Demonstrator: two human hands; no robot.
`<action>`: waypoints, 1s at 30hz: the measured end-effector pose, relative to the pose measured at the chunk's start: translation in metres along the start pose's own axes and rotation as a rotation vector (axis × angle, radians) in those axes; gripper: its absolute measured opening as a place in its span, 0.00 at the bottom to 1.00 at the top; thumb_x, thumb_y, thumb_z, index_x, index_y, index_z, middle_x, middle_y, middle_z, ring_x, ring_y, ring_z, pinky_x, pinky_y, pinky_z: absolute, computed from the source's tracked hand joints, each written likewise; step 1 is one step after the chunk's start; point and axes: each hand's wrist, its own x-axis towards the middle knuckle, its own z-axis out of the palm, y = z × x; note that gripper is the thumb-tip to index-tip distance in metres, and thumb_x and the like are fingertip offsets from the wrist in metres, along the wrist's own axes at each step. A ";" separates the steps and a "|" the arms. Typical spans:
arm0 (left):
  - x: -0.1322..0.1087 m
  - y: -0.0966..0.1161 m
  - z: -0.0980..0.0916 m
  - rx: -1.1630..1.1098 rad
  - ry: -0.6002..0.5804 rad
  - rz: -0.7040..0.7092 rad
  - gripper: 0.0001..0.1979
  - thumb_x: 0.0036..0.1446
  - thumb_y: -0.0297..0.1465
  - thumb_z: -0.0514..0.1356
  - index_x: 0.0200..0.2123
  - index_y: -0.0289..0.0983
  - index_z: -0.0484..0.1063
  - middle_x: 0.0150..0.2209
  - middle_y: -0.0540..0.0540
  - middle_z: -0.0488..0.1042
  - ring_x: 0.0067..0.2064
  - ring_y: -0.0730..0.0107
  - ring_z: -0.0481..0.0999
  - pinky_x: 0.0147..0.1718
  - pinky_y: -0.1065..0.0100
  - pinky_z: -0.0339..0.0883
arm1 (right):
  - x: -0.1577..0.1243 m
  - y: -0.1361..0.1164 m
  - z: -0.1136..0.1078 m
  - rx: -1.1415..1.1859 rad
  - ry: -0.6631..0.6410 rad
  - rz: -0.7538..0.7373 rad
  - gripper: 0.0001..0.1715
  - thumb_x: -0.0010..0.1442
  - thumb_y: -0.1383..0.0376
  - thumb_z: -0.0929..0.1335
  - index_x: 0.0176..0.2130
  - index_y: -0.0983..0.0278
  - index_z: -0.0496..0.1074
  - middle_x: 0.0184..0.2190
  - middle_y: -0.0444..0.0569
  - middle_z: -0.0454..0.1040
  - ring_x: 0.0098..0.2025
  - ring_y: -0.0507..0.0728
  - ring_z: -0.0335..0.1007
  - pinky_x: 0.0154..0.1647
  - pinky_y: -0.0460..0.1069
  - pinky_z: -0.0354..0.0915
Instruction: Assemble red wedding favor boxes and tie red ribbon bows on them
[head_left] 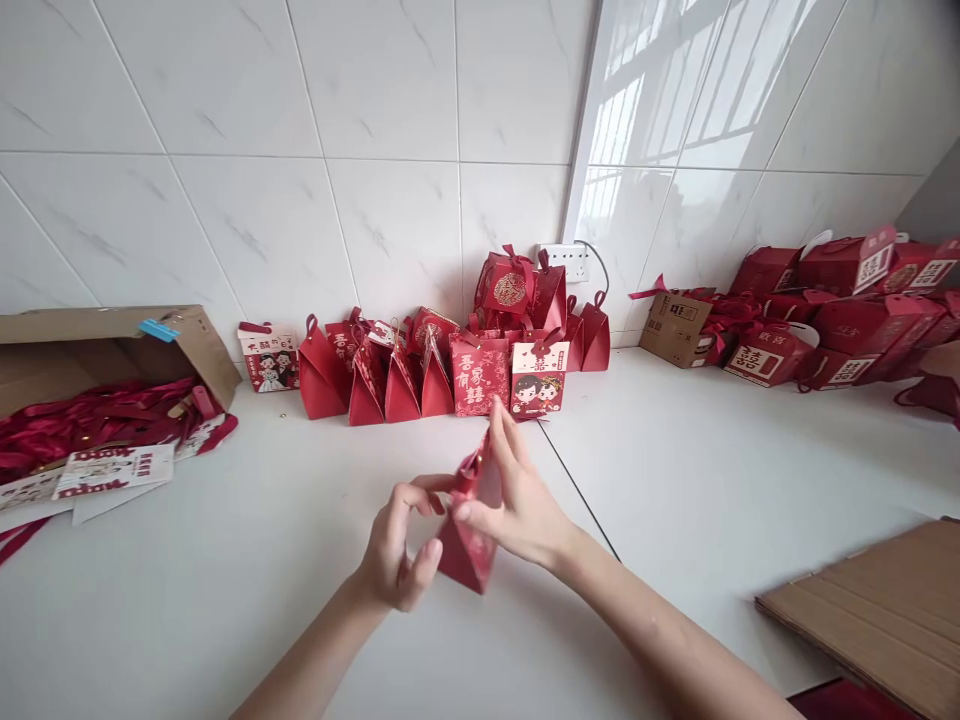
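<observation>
A small red paper gift box (466, 545), shaped like a pointed pouch, is held up over the white counter (225, 560). My left hand (397, 555) pinches its lower left side between thumb and fingers. My right hand (517, 500) grips its upper right side, fingers pressed along the flap near the top. A row of finished red boxes (420, 375) with ribbon handles stands against the tiled wall behind, a short way beyond my hands.
An open cardboard carton (97, 345) lies at left, spilling red ribbons (90, 415) and flat printed cards (112, 470). More red boxes (832, 320) pile at the right wall. A flat cardboard sheet (877, 610) lies at the lower right. A wall socket (570, 262) sits behind the row.
</observation>
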 end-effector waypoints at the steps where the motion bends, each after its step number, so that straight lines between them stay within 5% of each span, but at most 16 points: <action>1: 0.001 0.002 0.000 0.003 -0.018 0.033 0.06 0.57 0.32 0.50 0.38 0.38 0.57 0.42 0.39 0.72 0.43 0.59 0.75 0.33 0.63 0.70 | 0.001 -0.001 -0.003 0.024 -0.050 -0.024 0.62 0.54 0.41 0.65 0.68 0.67 0.31 0.68 0.63 0.38 0.70 0.68 0.28 0.64 0.66 0.48; 3: 0.003 0.005 0.002 0.047 -0.037 0.074 0.11 0.56 0.30 0.51 0.43 0.37 0.59 0.44 0.37 0.72 0.45 0.57 0.75 0.36 0.61 0.71 | 0.002 -0.005 -0.010 0.060 -0.094 -0.083 0.59 0.54 0.40 0.64 0.68 0.70 0.38 0.66 0.66 0.47 0.69 0.68 0.36 0.63 0.64 0.51; 5: 0.005 0.008 0.005 0.106 -0.082 0.099 0.19 0.54 0.30 0.51 0.50 0.34 0.59 0.49 0.34 0.71 0.50 0.55 0.73 0.41 0.58 0.72 | 0.003 -0.009 -0.015 0.094 -0.053 -0.131 0.48 0.58 0.44 0.61 0.65 0.71 0.49 0.58 0.65 0.63 0.64 0.67 0.54 0.60 0.60 0.59; 8: 0.006 0.013 0.013 0.163 -0.227 0.117 0.22 0.52 0.29 0.53 0.52 0.34 0.62 0.51 0.35 0.71 0.52 0.55 0.72 0.45 0.57 0.71 | 0.004 -0.014 -0.021 0.100 0.064 -0.075 0.29 0.63 0.54 0.58 0.55 0.68 0.66 0.40 0.54 0.77 0.41 0.58 0.74 0.43 0.51 0.70; 10: 0.006 0.015 0.017 0.192 -0.277 0.104 0.17 0.53 0.29 0.54 0.47 0.35 0.66 0.48 0.37 0.73 0.49 0.58 0.74 0.45 0.60 0.72 | 0.007 -0.011 -0.025 0.014 0.127 0.022 0.21 0.60 0.56 0.62 0.45 0.67 0.72 0.30 0.49 0.77 0.29 0.55 0.72 0.32 0.48 0.68; 13: 0.007 0.007 0.012 0.316 -0.202 -0.050 0.08 0.55 0.27 0.53 0.39 0.37 0.69 0.47 0.40 0.75 0.48 0.62 0.75 0.47 0.62 0.70 | 0.013 0.002 -0.032 -0.116 0.218 0.169 0.16 0.57 0.55 0.65 0.32 0.65 0.73 0.21 0.45 0.73 0.21 0.53 0.65 0.24 0.47 0.61; 17: 0.010 -0.017 -0.011 0.507 -0.012 -0.503 0.11 0.58 0.29 0.49 0.40 0.38 0.69 0.50 0.41 0.73 0.53 0.61 0.72 0.53 0.57 0.66 | 0.020 0.017 -0.048 -0.127 0.523 0.310 0.18 0.56 0.53 0.64 0.29 0.65 0.72 0.21 0.46 0.72 0.22 0.53 0.64 0.23 0.46 0.59; 19: 0.010 -0.024 -0.017 0.555 -0.017 -0.691 0.15 0.59 0.32 0.48 0.45 0.37 0.68 0.55 0.40 0.69 0.58 0.58 0.67 0.57 0.52 0.60 | 0.022 0.020 -0.056 -0.181 0.662 0.332 0.19 0.55 0.52 0.64 0.26 0.64 0.70 0.20 0.46 0.70 0.22 0.53 0.63 0.23 0.47 0.58; 22: 0.007 -0.011 -0.005 0.500 -0.328 -0.691 0.24 0.60 0.39 0.50 0.56 0.35 0.63 0.63 0.39 0.60 0.65 0.53 0.56 0.62 0.48 0.50 | 0.022 0.027 -0.060 -0.286 0.688 0.343 0.18 0.55 0.53 0.63 0.24 0.63 0.69 0.17 0.45 0.67 0.21 0.53 0.60 0.23 0.47 0.57; 26: -0.002 0.029 0.037 0.184 -0.914 -0.320 0.33 0.56 0.48 0.55 0.62 0.42 0.57 0.65 0.48 0.56 0.67 0.55 0.50 0.65 0.49 0.43 | 0.022 0.041 -0.054 -0.316 0.553 0.351 0.17 0.55 0.54 0.63 0.26 0.63 0.69 0.19 0.45 0.68 0.21 0.53 0.60 0.25 0.47 0.57; 30: -0.009 0.031 0.047 0.216 -0.884 -0.245 0.32 0.57 0.47 0.55 0.63 0.46 0.55 0.65 0.48 0.55 0.66 0.56 0.53 0.64 0.48 0.44 | 0.023 0.049 -0.050 -0.275 0.515 0.345 0.17 0.57 0.54 0.62 0.29 0.63 0.71 0.21 0.46 0.70 0.23 0.54 0.62 0.27 0.48 0.59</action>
